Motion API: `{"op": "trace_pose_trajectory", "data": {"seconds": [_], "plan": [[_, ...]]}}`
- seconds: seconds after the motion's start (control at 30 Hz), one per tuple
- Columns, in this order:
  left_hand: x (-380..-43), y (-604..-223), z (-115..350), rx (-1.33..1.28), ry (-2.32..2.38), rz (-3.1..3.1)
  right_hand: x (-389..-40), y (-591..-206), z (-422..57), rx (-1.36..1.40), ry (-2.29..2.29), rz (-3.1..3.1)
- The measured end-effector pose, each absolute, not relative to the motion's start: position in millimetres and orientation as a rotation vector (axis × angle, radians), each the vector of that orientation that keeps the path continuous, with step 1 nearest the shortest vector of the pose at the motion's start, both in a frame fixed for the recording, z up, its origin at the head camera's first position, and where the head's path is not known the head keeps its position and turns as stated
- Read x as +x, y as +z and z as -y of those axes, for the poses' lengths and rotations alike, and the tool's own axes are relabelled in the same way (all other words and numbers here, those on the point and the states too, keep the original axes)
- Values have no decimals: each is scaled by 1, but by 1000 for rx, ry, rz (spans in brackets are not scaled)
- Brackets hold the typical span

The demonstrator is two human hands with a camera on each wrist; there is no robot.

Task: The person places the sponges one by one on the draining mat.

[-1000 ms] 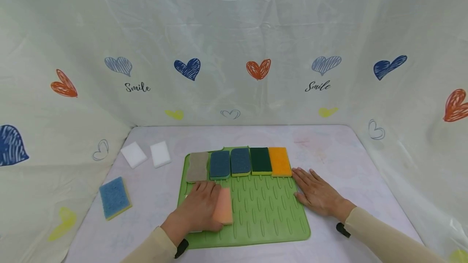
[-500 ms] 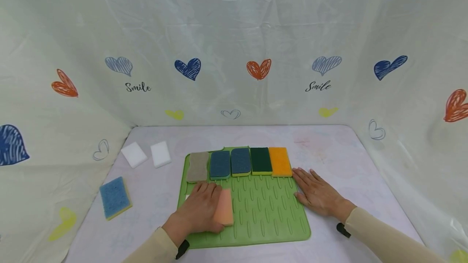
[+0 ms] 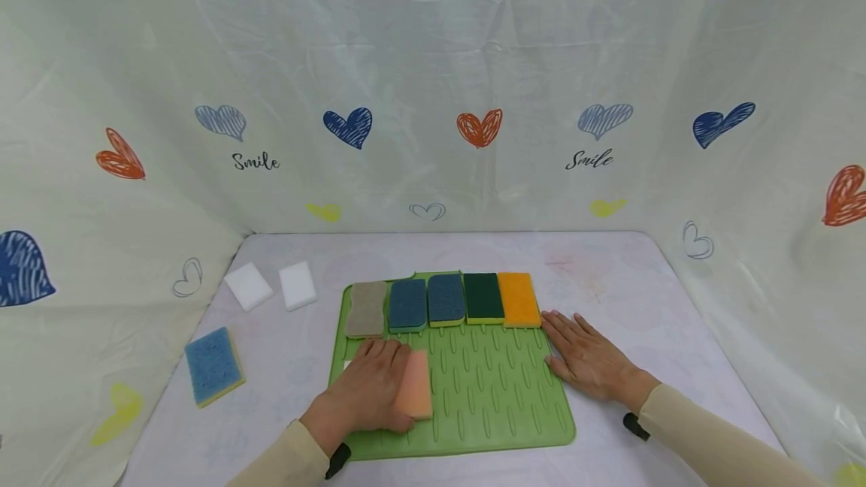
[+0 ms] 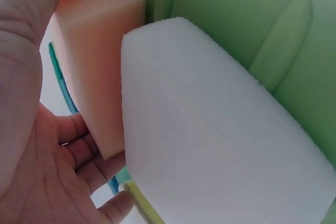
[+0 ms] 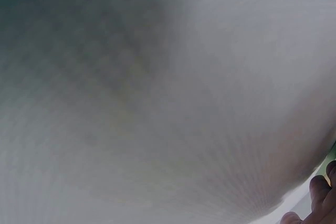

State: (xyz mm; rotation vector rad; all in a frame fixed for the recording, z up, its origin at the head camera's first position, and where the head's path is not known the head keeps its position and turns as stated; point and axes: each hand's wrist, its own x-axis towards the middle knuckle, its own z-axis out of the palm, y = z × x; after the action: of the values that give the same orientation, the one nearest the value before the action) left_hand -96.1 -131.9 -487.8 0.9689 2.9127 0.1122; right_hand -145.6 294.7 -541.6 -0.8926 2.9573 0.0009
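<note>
My left hand holds a peach sponge on the green ridged mat. In the left wrist view the thumb lies at one end of the peach sponge and the fingers are at the other. A white sponge lies right beside it on the mat, mostly hidden under the hand in the head view. My right hand lies flat with straight fingers on the table, its fingertips at the mat's right edge near the orange sponge.
Along the mat's back edge stand a grey sponge, two dark blue sponges and a dark green sponge beside the orange one. On the table to the left lie two white sponges and a blue sponge. Printed curtains enclose the table.
My left hand and the peach sponge have shifted very slightly toward the front of the mat. The right hand has stayed in place.
</note>
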Motion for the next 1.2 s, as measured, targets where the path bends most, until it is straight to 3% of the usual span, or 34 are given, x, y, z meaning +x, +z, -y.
{"op": "trace_pose_trajectory", "data": {"seconds": [0.73,1.03,1.2], "plan": [[-103,-477,149,893,264,-2929,-146,-542,-295,-903,-11,-2962],[-114,-446,230,819,173,-3252,-146,-542,-294,-899,-28,-2955],[-113,-442,296,616,16,-3248,-146,-542,-295,-885,-31,-2946]]}}
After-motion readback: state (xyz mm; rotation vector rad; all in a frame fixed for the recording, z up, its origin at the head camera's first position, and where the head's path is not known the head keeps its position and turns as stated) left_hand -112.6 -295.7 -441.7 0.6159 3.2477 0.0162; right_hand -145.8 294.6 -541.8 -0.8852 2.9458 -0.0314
